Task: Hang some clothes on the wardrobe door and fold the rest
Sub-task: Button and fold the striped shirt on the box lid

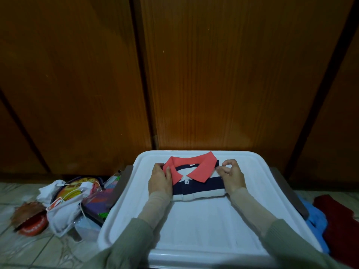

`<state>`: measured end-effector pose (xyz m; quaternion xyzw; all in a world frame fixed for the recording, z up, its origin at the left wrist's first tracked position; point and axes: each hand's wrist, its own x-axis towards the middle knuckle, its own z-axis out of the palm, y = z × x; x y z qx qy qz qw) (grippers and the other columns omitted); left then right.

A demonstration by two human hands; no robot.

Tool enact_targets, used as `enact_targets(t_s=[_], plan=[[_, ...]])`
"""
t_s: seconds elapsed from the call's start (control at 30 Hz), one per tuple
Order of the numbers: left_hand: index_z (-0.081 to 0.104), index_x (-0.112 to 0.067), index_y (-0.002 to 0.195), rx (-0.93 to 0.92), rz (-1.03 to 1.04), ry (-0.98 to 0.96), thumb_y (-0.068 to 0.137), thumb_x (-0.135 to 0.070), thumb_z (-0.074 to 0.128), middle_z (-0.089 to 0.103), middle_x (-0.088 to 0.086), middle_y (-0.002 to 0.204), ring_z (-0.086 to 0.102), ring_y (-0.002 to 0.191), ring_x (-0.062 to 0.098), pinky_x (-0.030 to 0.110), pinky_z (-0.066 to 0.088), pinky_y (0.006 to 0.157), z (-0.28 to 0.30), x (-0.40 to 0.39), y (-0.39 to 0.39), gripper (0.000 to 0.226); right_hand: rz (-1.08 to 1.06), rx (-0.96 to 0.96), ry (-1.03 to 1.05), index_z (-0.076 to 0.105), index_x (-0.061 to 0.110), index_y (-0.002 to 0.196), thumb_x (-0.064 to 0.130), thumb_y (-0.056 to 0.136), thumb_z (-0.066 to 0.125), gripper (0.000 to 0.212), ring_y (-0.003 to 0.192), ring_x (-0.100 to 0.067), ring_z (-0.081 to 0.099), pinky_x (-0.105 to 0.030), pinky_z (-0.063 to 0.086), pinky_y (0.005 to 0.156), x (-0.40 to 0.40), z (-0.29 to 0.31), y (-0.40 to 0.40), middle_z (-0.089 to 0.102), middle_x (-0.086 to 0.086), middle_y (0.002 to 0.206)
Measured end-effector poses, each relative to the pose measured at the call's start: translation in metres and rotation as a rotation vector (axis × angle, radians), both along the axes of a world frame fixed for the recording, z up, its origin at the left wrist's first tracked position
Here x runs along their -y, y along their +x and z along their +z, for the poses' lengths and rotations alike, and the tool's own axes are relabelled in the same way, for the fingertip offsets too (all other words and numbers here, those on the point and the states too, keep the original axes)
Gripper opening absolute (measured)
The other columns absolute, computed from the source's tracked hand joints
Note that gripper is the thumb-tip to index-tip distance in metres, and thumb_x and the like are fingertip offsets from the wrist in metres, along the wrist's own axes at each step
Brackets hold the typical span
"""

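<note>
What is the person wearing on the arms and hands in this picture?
Both hands, the left hand and the right hand, are bare, with no gloves. Each forearm has a thin, tight beige sleeve down to the wrist. Over it, further up, lies a ribbed grey-green sweater sleeve, pushed back.

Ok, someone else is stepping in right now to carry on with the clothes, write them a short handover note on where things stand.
Left hand: lies flat on the left edge of the folded polo shirt, fingers by its coral collar.
Right hand: at the shirt's right edge, fingertips pinching the fabric near the collar.
The shirt sits on the white tray-like surface, in front of the wardrobe doors.
Done: this shirt looks folded into a compact rectangle, collar up.
Left: a blue garment and a dark red garment lie on the floor to the right. Nothing hangs on the visible part of the doors.
</note>
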<state>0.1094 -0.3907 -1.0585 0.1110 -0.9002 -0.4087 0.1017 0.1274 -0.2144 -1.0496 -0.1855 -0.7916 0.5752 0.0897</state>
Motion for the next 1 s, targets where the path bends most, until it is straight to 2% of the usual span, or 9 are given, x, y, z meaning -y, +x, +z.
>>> enact_targets(t_s=[0.13,0.23,0.4,0.5,0.67,0.77,0.87,0.93,1.0], plan=[[0.042,-0.006,0.129,0.051,0.069,0.138,0.101,-0.03,0.036,0.057,0.015,0.126,0.053,0.114,0.033,0.037,0.041,0.097,0.003,0.003,-0.003,0.037,-0.072,-0.081,0.233,0.052,0.018,0.092,0.041,0.096,0.045,0.025,0.095,-0.021,0.054,-0.036,0.047,0.082,-0.001,0.008,0.003,0.062,-0.008,0.109],[0.047,-0.003,0.124,0.078,0.103,0.174,0.1,-0.029,0.038,0.057,0.018,0.123,0.052,0.112,0.035,0.036,0.04,0.094,0.006,0.003,-0.005,0.036,-0.013,0.051,0.312,0.055,0.017,0.085,0.059,0.089,0.044,0.044,0.086,-0.018,0.051,-0.031,0.039,0.073,0.002,0.016,0.003,0.057,-0.001,0.089],[0.048,-0.002,0.113,0.045,0.131,0.157,0.101,-0.023,0.033,0.06,0.02,0.113,0.056,0.102,0.036,0.038,0.043,0.088,0.004,-0.003,-0.004,0.028,0.005,0.027,0.36,0.053,0.01,0.073,0.034,0.095,0.05,0.033,0.082,-0.024,0.052,-0.03,0.037,0.07,0.007,0.012,-0.008,0.053,-0.004,0.073],[0.044,-0.001,0.11,0.043,0.19,0.094,0.101,-0.016,0.031,0.061,0.021,0.107,0.057,0.097,0.036,0.037,0.042,0.078,0.008,-0.003,-0.004,0.022,-0.027,0.016,0.427,0.06,0.004,0.086,0.026,0.1,0.043,0.03,0.084,-0.025,0.053,-0.031,0.04,0.073,0.007,0.006,-0.01,0.058,-0.01,0.083],[0.039,-0.003,0.123,0.067,0.221,0.059,0.1,-0.016,0.032,0.061,0.019,0.108,0.059,0.099,0.035,0.04,0.045,0.082,0.012,-0.006,-0.002,0.027,0.001,-0.001,0.463,0.062,0.004,0.098,0.026,0.096,0.052,0.024,0.085,-0.022,0.055,-0.025,0.038,0.07,-0.004,0.005,-0.012,0.065,-0.012,0.095],[0.039,-0.009,0.125,0.002,0.252,0.038,0.099,-0.014,0.037,0.054,0.016,0.122,0.052,0.111,0.031,0.04,0.045,0.091,0.011,-0.007,-0.001,0.027,-0.04,-0.085,0.457,0.053,0.011,0.108,0.024,0.094,0.055,0.019,0.093,-0.019,0.055,-0.025,0.042,0.074,-0.004,0.005,-0.009,0.061,-0.009,0.109],[0.038,-0.014,0.135,-0.122,0.192,-0.156,0.1,-0.02,0.036,0.042,0.009,0.138,0.041,0.126,0.025,0.037,0.038,0.104,0.014,-0.011,0.005,0.036,0.004,-0.18,0.587,0.05,0.017,0.117,0.027,0.098,0.045,0.022,0.111,-0.02,0.051,-0.028,0.042,0.086,0.003,0.009,-0.004,0.05,-0.003,0.127],[0.034,-0.016,0.141,-0.191,0.033,-0.238,0.101,-0.025,0.031,0.038,0.005,0.145,0.035,0.133,0.022,0.036,0.027,0.112,0.019,-0.019,0.012,0.041,0.15,-0.22,0.662,0.047,0.017,0.129,0.031,0.1,0.037,0.033,0.13,-0.021,0.039,-0.032,0.033,0.105,0.015,0.014,-0.002,0.038,-0.001,0.145],[0.022,-0.017,0.148,-0.162,-0.177,-0.41,0.103,-0.029,0.023,0.024,0.002,0.154,0.019,0.143,0.018,0.038,0.008,0.118,0.017,-0.03,0.016,0.047,0.331,-0.164,0.765,0.031,0.017,0.144,0.036,0.102,0.027,0.047,0.144,-0.018,0.017,-0.036,0.011,0.117,0.03,0.018,0.0,0.014,0.002,0.158]])
